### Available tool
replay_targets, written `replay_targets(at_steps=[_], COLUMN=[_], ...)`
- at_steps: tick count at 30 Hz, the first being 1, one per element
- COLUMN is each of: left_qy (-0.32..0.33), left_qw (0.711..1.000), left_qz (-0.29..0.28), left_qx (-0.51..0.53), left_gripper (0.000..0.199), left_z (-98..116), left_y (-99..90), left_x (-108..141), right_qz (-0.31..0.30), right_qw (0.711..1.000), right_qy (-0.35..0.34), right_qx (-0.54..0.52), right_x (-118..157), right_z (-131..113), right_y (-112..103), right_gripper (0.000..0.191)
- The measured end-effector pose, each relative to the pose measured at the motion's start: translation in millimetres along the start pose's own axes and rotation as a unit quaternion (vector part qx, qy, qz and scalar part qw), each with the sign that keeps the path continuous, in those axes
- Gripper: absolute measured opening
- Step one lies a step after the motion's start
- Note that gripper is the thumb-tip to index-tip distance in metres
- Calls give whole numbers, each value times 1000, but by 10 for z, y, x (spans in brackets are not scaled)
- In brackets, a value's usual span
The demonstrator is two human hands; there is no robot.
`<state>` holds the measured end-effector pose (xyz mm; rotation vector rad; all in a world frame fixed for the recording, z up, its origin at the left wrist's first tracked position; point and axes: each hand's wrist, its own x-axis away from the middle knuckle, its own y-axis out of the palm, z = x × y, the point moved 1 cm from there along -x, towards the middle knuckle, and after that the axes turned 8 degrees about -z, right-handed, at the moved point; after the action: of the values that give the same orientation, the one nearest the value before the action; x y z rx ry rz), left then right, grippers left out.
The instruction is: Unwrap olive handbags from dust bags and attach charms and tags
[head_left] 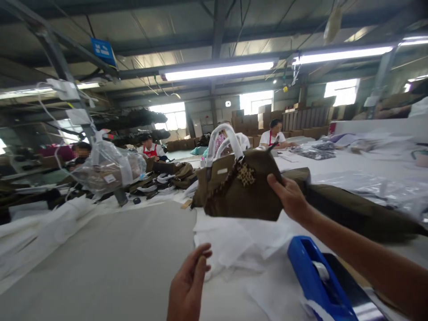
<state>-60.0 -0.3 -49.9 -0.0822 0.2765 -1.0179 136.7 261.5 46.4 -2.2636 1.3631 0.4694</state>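
Lying below the right grip [293, 199], holding a handbag [256, 196]: blue tape dispenser [301, 256], white sheets [237, 240]; left grip [190, 281] loosely curled.

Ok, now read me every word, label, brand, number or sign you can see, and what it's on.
No text is readable.
Blue hanging sign: white marks, too blurred to read.
White label inside the clear plastic bag: too small.
Pale plate on the brown bag in the right hand: too small for any lettering to show.
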Motion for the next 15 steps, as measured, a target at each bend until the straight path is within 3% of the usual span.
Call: replay_targets(at_steps=[2,5,7,9,13,15], left_qy=[84,186,158,99,57,42], left_qw=[992,946,950,976,993,992], left_qz=[84,197,177,125,100,103], left_qx=[-51,-179,-202,-150,27,64], left_gripper=[51,57,58,57,48,48], left_z=[170,276,190,29,-178,-166], left_y=[-65,-202,-261,-251,-53,62], left_x=[-90,-117,-40,125,560,707], right_qz=[-59,-141,-174,-203,-258,-251], right_qw=[998,986,976,970,959,959], right_qy=[15,-48,-99,-102,56,125], right_qx=[23,81,89,86,99,49], right_x=[543,1272,1665,1972,2316,2354], right_z=[-2,86,203,339,474,380], right_y=[169,356,402,362,15,-207], right_gripper=[53,44,36,33,38,57])
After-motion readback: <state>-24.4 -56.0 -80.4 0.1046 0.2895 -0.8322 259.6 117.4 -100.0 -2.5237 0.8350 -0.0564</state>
